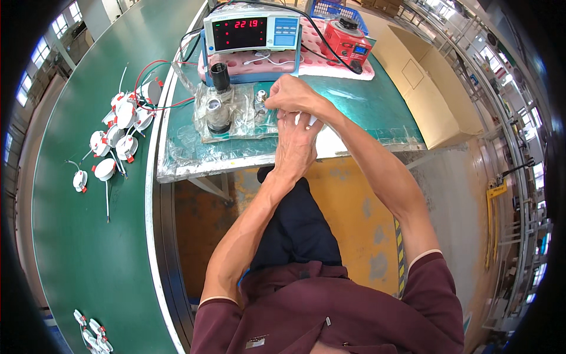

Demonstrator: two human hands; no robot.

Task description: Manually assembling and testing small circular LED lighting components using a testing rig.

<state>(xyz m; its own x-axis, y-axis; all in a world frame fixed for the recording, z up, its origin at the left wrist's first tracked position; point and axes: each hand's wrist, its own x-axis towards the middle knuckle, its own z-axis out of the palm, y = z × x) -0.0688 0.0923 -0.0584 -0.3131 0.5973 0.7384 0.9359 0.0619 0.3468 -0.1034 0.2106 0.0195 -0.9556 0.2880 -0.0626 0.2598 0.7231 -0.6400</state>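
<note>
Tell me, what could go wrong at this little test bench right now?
The right hand works at a small metal fitting close beside the black socket, with red wires nearby; a finger might touch a live part. The left hand could drag the loose clear plastic sheet and tip things over.

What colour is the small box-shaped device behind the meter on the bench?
Red, with a black knob on top: the box-shaped device shows best in the head view.

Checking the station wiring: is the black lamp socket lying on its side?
No, the black lamp socket stands upright on the green table.
</note>
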